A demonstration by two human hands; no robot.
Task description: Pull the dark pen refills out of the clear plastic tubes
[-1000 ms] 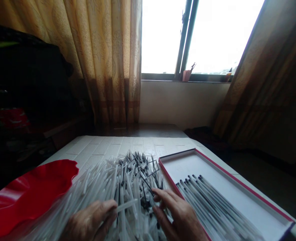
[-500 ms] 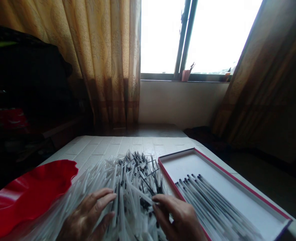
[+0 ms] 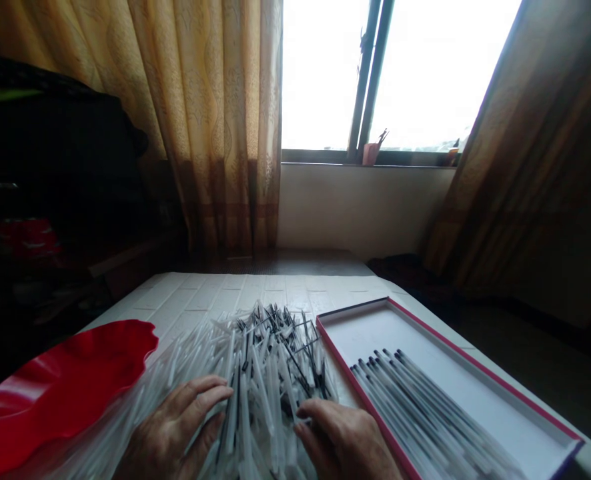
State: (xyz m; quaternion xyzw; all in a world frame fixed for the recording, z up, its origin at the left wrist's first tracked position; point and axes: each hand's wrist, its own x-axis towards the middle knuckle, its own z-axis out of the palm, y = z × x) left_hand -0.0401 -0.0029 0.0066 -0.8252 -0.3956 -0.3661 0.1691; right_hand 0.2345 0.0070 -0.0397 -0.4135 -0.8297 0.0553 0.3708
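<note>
A big loose heap of thin white and black pen refills [image 3: 255,360] lies on the white table [image 3: 255,290]. My left hand [image 3: 175,433] rests flat on the heap's left front with its fingers stretched out. My right hand [image 3: 340,443] sits on the heap's right front, fingers curled and fingertips pressed together into the refills; what they pinch is hidden. To the right lies a shallow white box with a pink rim [image 3: 375,320], with a neat row of refills [image 3: 425,413] in its near half.
A red wavy-edged dish [image 3: 60,393] stands at the left front of the table. Behind are tan curtains [image 3: 200,120], a bright window with a small cup on its sill [image 3: 370,153], and dark furniture [image 3: 50,173] at the left.
My left hand let go of the refill it pinched and spread flat on the heap. My right hand drew back towards me and curled its fingers.
</note>
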